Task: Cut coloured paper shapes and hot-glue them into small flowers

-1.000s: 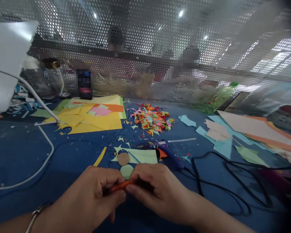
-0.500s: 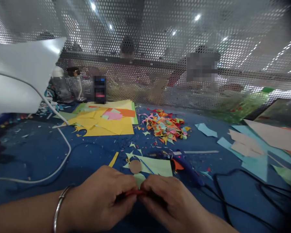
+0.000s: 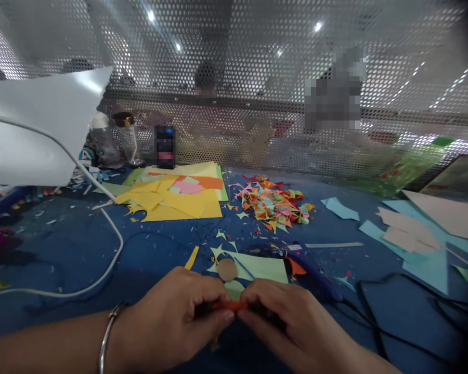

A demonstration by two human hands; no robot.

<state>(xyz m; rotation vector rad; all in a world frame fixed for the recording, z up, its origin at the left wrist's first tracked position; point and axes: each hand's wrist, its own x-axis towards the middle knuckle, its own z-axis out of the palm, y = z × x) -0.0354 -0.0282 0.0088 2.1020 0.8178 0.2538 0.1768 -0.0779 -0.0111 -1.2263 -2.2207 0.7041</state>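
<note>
Between the fingertips of both hands is a small orange-red piece of paper (image 3: 231, 305), mostly covered by the fingers. My left hand (image 3: 175, 317), with a silver bangle at the wrist, pinches its left end. On the other end, my right hand (image 3: 292, 322) is closed in the same way. Just beyond the fingers lie a pale green round piece (image 3: 234, 289) and a brown disc (image 3: 227, 269), beside a pale green sheet (image 3: 267, 265) with cut-outs. A blue glue gun (image 3: 312, 270) rests on the table to the right of the sheet.
A heap of colourful paper scraps (image 3: 275, 202) lies ahead, yellow sheets (image 3: 183, 205) to its left. Blue and pink papers (image 3: 425, 265) are at right. A white cable (image 3: 119, 249) and a black cable (image 3: 368, 311) cross the table (image 3: 74, 249). A perforated metal screen (image 3: 249, 67) stands behind.
The view has shifted slightly, so the table's things sit farther right. Both hands still grip the paper piece, and more of its orange surface shows between the fingers.
</note>
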